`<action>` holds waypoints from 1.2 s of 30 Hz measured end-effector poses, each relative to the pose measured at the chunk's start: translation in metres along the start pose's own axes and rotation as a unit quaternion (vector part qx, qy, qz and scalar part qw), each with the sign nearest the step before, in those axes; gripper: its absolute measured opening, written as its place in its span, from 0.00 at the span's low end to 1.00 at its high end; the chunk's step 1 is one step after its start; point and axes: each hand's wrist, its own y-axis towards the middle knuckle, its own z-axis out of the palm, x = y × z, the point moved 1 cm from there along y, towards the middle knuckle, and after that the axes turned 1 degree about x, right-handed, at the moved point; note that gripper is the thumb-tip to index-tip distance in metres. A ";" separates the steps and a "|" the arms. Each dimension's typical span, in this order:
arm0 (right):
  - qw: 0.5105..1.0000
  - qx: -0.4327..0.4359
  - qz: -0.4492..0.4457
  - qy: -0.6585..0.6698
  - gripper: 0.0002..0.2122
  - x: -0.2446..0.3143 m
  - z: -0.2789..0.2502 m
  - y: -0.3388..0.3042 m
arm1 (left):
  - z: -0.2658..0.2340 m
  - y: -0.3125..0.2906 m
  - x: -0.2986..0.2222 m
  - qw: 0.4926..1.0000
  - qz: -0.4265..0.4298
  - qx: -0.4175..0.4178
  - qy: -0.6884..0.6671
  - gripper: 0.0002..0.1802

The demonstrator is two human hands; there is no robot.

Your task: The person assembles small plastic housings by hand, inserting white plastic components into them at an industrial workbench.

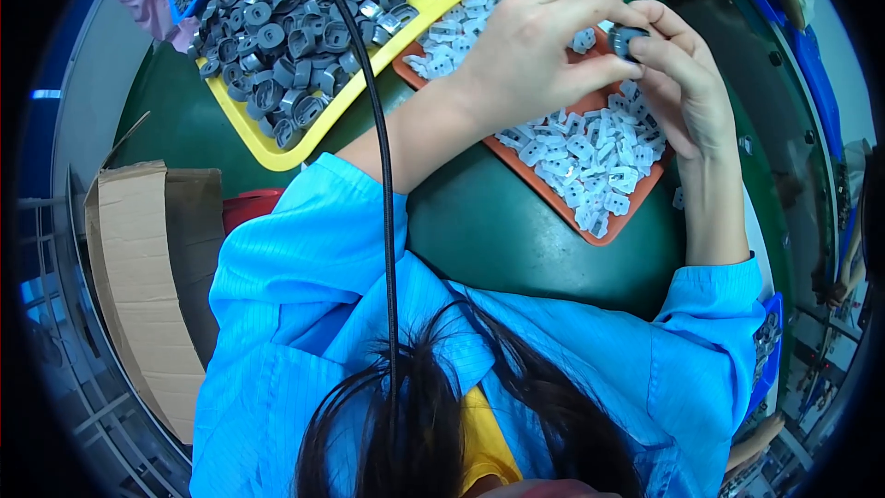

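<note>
Left grip (560,29) and right grip (690,83), bare hands: fingertips of both clamped on one dark grey cap (626,41), pinched between them. Which finger bears most: cannot tell. Inside of the cap: hidden.

White clips (590,155): loose heap, below the grip and toward the body, in an orange tray (546,192).

Grey caps (267,35): deep pile, left of the grip, in a yellow tray (277,158).

Stray white clip (678,198): one, on the green bench (516,244), just beside the right wrist.

Black cord (377,120): hanging left of the grip, across the left forearm in this view.

Handling notes, as judgement: one hand best steadies the cap by its wall; the other works with even fingertip pressure, square to the part. A skewed push could flick it loose among the clips beneath. Left elbow best kept free of the cord.
</note>
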 end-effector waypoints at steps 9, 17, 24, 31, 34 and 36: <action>0.900 -0.278 0.028 -0.335 0.12 -0.019 -0.102 0.013 | -0.052 0.011 0.044 0.911 -0.207 0.210 0.288 0.16; 0.800 -0.319 -0.007 -0.509 0.16 -0.032 -0.134 0.014 | -0.068 0.009 0.055 0.859 -0.239 0.307 0.331 0.18; 0.858 -0.015 -0.176 -0.482 0.07 -0.009 0.006 0.011 | -0.044 0.019 0.026 0.928 -0.331 0.126 0.112 0.14; 0.757 0.055 -0.241 -0.605 0.10 -0.020 0.025 0.007 | -0.024 0.005 0.013 0.871 -0.444 0.076 -0.198 0.09; 0.769 0.055 -0.150 -0.619 0.10 -0.011 0.031 0.004 | -0.018 -0.008 0.021 0.879 -0.418 0.047 -0.224 0.08; 0.780 0.052 -0.108 -0.614 0.10 -0.010 0.031 0.004 | -0.020 -0.003 0.015 0.882 -0.422 0.052 -0.206 0.10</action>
